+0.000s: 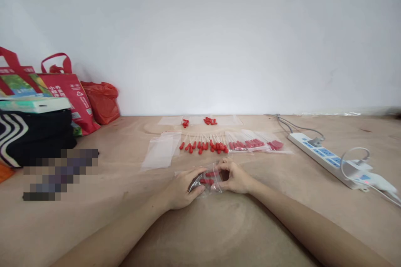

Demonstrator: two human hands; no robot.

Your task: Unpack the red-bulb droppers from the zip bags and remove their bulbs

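Between my hands is a clear plastic bag [216,187] with red-bulbed droppers [206,181] inside. My left hand [184,187] grips the bag's left side, its thumb and fingers curved around it. At the right side, my right hand [233,177] pinches the plastic between thumb and fingers. Just beyond my hands lies a row of loose droppers [200,146] with red bulbs and thin clear stems. Filled clear bags [250,144] of similar droppers lie to its right. Flat bags [159,150] are stacked on the left.
More red bulbs [209,121] lie on plastic near the wall. A white power strip [326,160] with plugs and cables stands at right. Red shopping bags [67,96] and dark striped cloth [37,133] are at left, with a pixelated item [62,175] before them on the wooden table [125,225].
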